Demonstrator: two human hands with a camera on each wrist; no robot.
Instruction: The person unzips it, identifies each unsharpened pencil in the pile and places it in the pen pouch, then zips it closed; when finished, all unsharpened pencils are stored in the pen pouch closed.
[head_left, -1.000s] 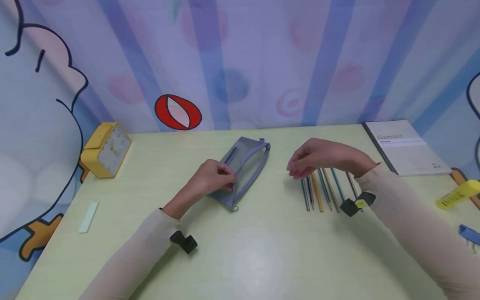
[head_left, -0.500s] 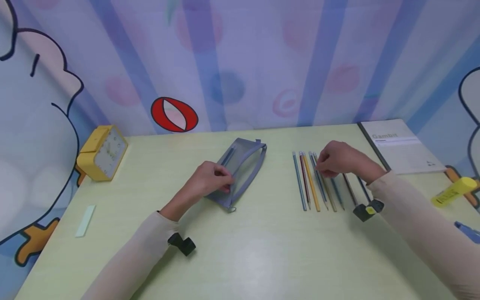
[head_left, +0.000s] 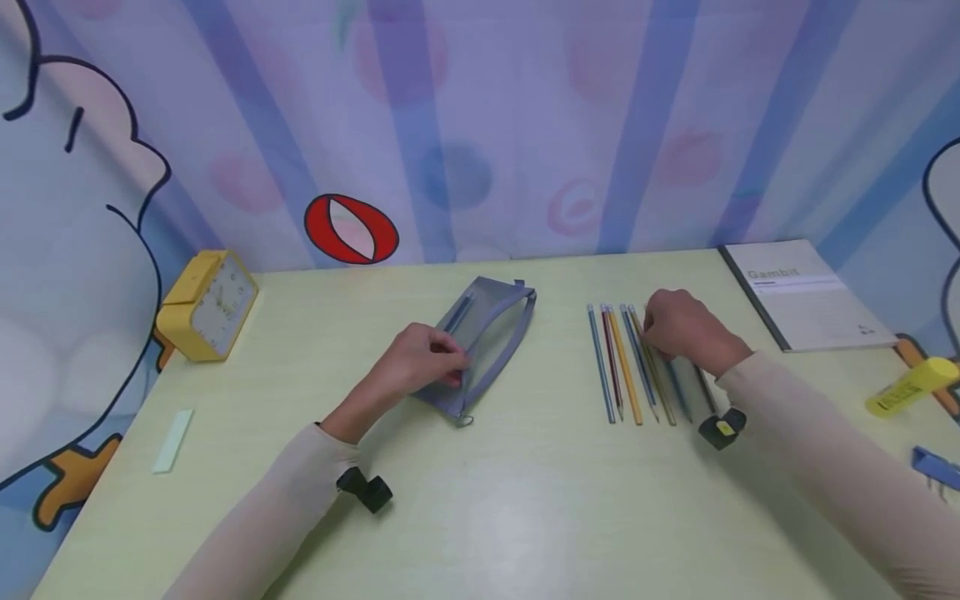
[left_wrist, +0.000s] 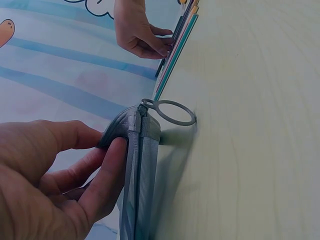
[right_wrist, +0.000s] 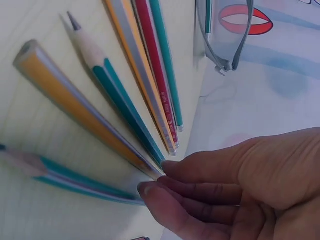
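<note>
While your left hand (head_left: 420, 360) pinches pencil case (head_left: 487, 333) at its near end, your right hand (head_left: 678, 327) fingertips close on pencils (head_left: 626, 367), long axes running away from you, right of case.

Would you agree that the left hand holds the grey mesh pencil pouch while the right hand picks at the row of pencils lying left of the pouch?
Not quite: the head view shows the row of pencils lying right of the grey mesh pencil pouch, not left.
</note>
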